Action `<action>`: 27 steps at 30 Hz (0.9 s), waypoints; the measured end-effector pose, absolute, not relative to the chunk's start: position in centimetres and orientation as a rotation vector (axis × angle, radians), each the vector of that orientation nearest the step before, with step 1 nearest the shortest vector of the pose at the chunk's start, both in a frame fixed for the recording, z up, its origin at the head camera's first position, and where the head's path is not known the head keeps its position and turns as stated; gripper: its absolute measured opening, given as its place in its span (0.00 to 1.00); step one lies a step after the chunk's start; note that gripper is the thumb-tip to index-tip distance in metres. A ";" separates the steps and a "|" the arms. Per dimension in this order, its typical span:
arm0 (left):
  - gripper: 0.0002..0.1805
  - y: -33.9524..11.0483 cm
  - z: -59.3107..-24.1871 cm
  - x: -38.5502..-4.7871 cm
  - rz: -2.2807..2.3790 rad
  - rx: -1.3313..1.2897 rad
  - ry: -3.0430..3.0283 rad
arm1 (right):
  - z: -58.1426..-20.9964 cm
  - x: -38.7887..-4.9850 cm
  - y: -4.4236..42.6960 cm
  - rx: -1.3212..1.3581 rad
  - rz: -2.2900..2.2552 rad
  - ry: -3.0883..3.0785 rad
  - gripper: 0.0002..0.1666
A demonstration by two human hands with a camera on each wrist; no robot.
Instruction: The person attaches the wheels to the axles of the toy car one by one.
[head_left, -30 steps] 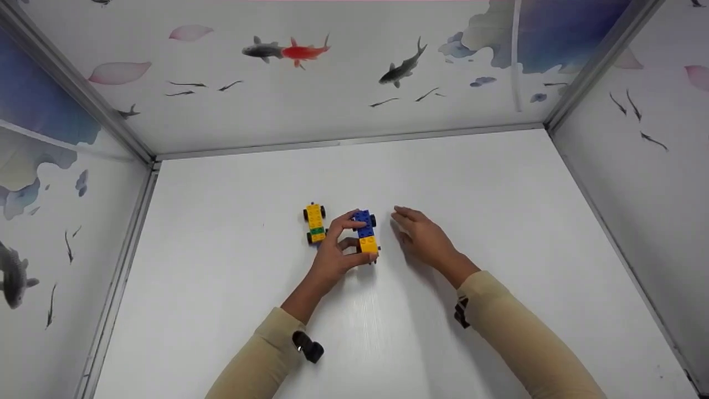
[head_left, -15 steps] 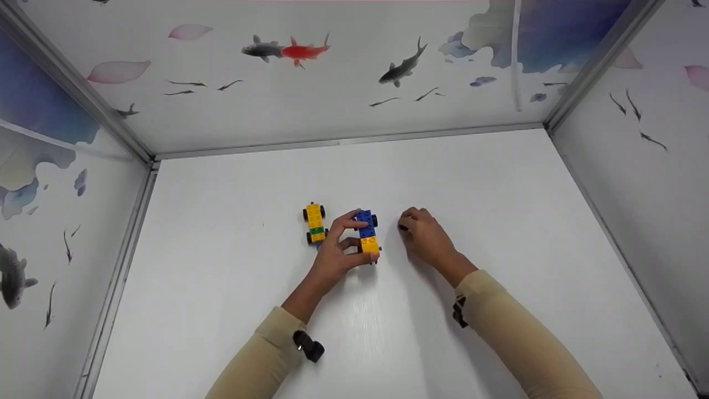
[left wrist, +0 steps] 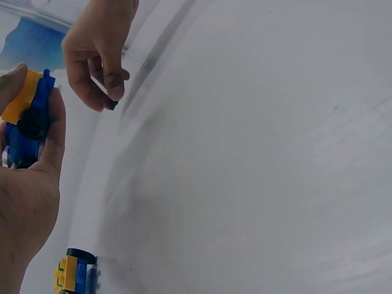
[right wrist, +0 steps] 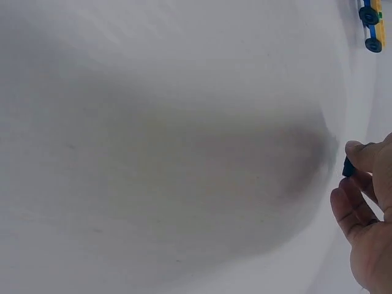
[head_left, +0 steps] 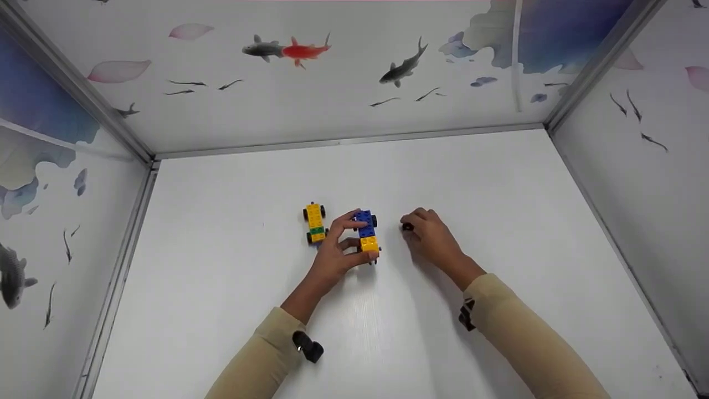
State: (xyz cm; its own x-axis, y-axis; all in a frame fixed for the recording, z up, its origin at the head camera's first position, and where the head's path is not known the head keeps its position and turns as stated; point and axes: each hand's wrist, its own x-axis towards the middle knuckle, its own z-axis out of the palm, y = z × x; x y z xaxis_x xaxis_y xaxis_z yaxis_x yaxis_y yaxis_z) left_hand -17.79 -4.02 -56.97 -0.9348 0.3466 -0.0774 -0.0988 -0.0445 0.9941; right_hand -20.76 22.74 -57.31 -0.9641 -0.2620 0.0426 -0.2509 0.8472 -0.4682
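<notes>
My left hand (head_left: 332, 252) grips a toy car (head_left: 365, 228) of building blocks, blue at the far end and yellow at the near end. Its underside is turned partly toward the left wrist view, where a dark wheel (left wrist: 32, 124) shows. To the right, my right hand (head_left: 433, 239) pinches a small black wheel (head_left: 407, 226) between thumb and fingers, just above the table. Only the edge of this wheel (right wrist: 348, 167) shows in the right wrist view. A second toy car (head_left: 314, 223), yellow with a green band and black wheels, stands left of my left hand.
A white table (head_left: 249, 310) lies under both hands. White panels (head_left: 343, 100) printed with fish and petals enclose its back and sides, with grey metal rails along the edges. Black wrist cameras (head_left: 308, 347) sit on both sleeves.
The right hand's fingers have curled from nearly straight and now pinch the small black wheel. That hand has shifted slightly right. The left hand and both cars stay almost still.
</notes>
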 end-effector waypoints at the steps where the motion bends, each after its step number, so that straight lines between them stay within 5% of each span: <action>1: 0.36 -4.0 -57.0 -17.8 2.053 0.266 1.928 | -57.2 -20.7 22.8 -0.404 -0.777 2.987 0.18; 27: 0.36 -4.1 -56.6 -18.3 2.050 0.256 1.934 | -54.4 -19.5 22.6 -0.522 -1.178 2.868 0.21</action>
State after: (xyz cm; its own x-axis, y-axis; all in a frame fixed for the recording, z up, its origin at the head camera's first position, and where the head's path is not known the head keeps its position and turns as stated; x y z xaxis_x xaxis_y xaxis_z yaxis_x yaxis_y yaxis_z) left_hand -18.28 -4.08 -56.65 -0.9357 0.3433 -0.0820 -0.1018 -0.0401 0.9940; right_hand -19.47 22.64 -54.39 -0.9449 -0.3019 0.1267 -0.3038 0.6641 -0.6831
